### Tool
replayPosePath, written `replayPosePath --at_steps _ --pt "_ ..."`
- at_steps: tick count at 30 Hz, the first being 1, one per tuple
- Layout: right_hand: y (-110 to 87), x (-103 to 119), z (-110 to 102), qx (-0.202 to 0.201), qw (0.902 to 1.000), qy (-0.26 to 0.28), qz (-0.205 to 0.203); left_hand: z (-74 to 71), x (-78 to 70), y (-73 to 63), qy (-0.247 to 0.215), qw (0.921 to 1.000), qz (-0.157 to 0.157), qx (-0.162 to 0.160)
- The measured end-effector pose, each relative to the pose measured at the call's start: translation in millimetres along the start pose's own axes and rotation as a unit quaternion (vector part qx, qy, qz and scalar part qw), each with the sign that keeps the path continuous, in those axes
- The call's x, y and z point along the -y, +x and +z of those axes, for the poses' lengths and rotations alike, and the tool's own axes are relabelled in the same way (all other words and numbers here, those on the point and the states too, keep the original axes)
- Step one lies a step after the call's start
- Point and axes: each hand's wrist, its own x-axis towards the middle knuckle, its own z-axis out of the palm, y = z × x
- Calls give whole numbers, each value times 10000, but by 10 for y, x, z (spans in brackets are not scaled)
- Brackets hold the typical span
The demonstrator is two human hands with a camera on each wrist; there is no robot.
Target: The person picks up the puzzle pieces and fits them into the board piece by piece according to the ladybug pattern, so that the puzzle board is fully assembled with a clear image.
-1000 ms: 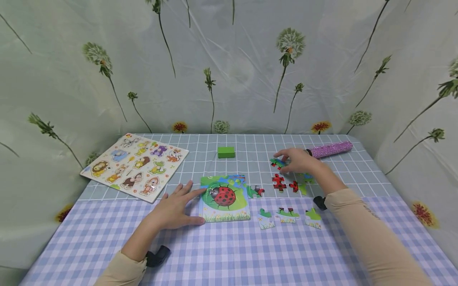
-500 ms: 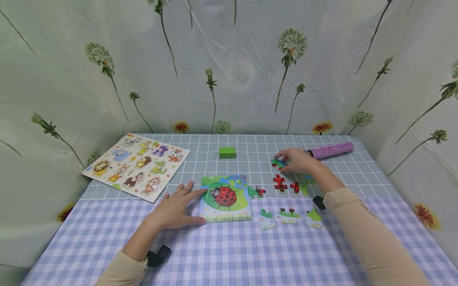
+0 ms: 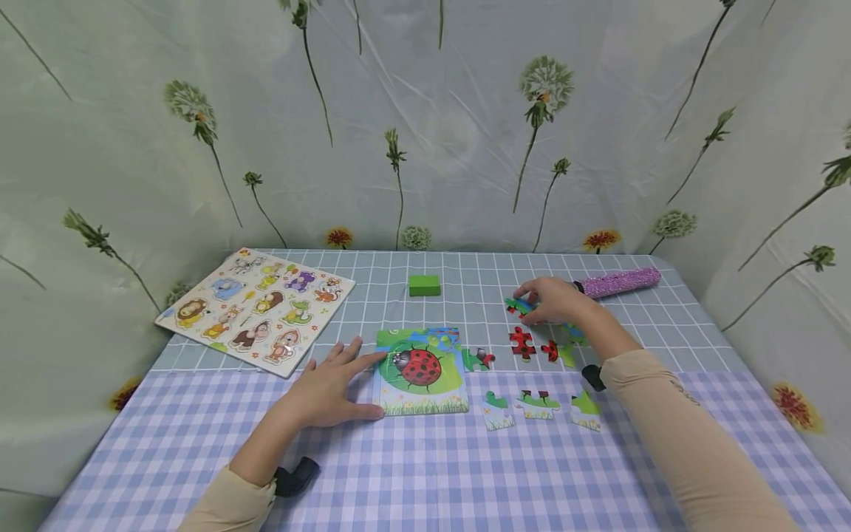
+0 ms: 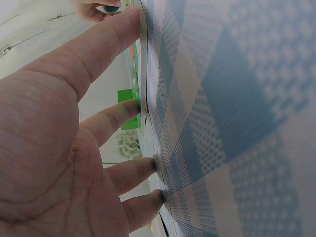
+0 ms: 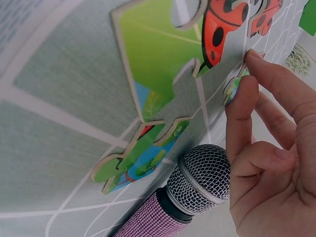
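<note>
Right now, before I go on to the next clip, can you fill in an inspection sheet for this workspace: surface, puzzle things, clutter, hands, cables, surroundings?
Surface: blue-and-white checked cloth in front, grey gridded cloth behind.
Puzzle things: ladybug board near the middle; loose pieces to its right.
Clutter: animal board at back left, green block at back middle, microphone with a sparkly handle at back right.
Left hand: the left hand is spread, index finger and thumb at the ladybug board's left edge.
Right hand: the right hand holds a puzzle piece between its fingertips.
Cables: nothing seen.
Surroundings: pale curtain printed with dandelions.
</note>
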Motion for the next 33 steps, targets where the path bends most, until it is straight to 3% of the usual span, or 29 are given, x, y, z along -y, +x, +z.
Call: replayPosePath --at_steps 9,33 --pt "-26 -17 -2 104 9997 118 163 0 -37 1 -36 10000 35 36" --pt "34 -31 -8 -11 9997 217 56 3 12 5 5 10000 50 -26"
